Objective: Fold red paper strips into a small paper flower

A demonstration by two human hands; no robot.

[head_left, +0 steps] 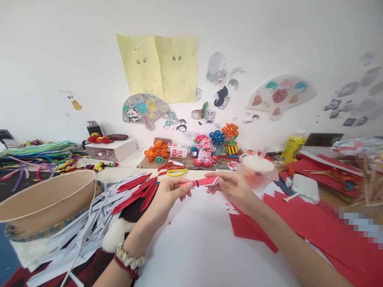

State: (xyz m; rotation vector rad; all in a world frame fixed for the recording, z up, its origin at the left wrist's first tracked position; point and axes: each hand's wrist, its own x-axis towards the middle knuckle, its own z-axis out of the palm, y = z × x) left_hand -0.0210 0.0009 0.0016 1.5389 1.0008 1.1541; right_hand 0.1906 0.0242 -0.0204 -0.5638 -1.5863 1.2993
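Red paper strip (206, 182), folded slim, white-edged, black band (197, 183) across it, pinched in left hand (174, 189) and right hand (237, 189).

Light's bright & diffuse w/ soft shadows — edges stretched, far R blurry, lower-R patch pixelated.

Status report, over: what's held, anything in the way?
Left hand and right hand: each pinching one end. Folded red paper strip: held between them, dark band around it. Loose red paper: nearby on white surface, seemingly not in the way.
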